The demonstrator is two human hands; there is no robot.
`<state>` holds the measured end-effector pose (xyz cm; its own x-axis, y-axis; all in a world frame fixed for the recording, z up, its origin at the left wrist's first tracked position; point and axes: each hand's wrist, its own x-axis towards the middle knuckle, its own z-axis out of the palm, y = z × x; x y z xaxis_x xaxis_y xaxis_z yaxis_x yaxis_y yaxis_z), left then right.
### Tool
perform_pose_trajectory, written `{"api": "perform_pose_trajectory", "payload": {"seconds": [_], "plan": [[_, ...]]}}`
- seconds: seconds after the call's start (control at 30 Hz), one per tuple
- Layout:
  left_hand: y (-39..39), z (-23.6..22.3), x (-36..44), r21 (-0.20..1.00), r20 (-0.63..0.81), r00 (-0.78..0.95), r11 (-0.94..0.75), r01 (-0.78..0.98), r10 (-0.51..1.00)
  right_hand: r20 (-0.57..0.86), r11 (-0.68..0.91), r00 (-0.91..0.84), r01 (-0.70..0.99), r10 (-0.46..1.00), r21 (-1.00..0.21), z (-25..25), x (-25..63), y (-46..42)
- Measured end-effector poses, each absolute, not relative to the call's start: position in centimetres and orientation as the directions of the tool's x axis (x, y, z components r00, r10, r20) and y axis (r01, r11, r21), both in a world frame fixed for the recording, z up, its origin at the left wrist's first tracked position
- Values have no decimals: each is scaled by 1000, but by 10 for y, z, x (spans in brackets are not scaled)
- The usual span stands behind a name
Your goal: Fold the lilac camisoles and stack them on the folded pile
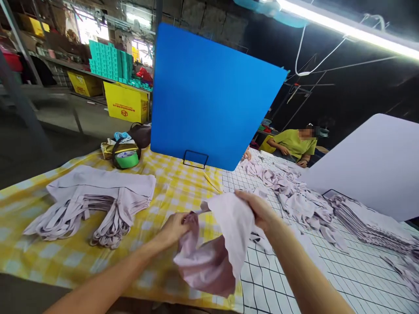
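A pale lilac cloth bag (209, 261) hangs between my hands above the table, its fabric bent into an open loop with a darker inside. My left hand (176, 226) pinches its left edge, fingers closed on the bunched cloth. On the other side, my right hand (257, 211) grips the upper right part, with some of its fingers hidden behind the fabric. To the left lies a neat stack of lilac cloth bags (104, 183), their straps gathered in loops toward me.
A blue panel (212, 96) stands upright behind my hands on the yellow checked tablecloth (170, 196). Green tape (127, 159) sits at the back left. Loose lilac pieces (294, 200) and a folded pile (369, 224) lie right, near a white panel (369, 165). A person (296, 144) works beyond.
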<state>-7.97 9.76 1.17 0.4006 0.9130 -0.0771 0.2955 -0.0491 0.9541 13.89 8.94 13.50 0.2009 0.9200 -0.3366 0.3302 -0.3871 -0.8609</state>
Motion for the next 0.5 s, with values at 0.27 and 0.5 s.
{"api": "perform_pose_trajectory", "payload": {"seconds": [0.27,0.5], "plan": [[95,-29,-93,959,-280,269,278,48,922,-23,-156,190,726,981,-670,14,140,58],[67,-30,-97,1000,8,215,-3,-24,977,67,642,-640,766,765,-6,-3,118,47]]}}
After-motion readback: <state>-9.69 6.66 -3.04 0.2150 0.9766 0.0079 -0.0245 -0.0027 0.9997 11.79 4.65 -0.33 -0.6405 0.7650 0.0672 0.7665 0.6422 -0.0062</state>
